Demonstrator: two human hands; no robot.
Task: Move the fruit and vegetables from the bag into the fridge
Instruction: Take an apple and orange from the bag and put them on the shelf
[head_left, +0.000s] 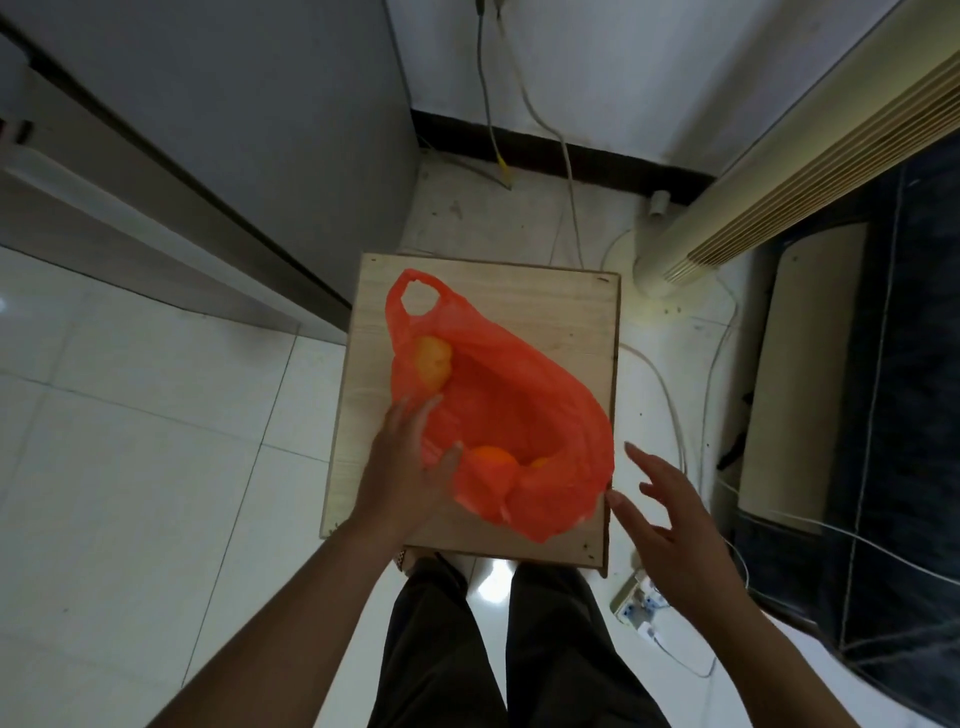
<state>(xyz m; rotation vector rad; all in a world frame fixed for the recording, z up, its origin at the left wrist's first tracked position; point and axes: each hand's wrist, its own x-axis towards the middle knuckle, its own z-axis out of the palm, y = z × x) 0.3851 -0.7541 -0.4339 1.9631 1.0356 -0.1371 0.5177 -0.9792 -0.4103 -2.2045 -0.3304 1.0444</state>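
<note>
Spreading the bag (519, 415) mouth with both open hands, left hand (410, 467) and right hand (660, 514), holding nothing, should expose the orange (493, 460) for an easy pick.

Both arms reach forward, left hand (410, 462) and right hand (660, 509) with fingers spread apart.

The orange plastic bag (519, 395) lies open and crumpled, one handle loop up. Inside, a yellow fruit (434, 364) sits at its far left; an orange (493, 460) rests near the front.
</note>
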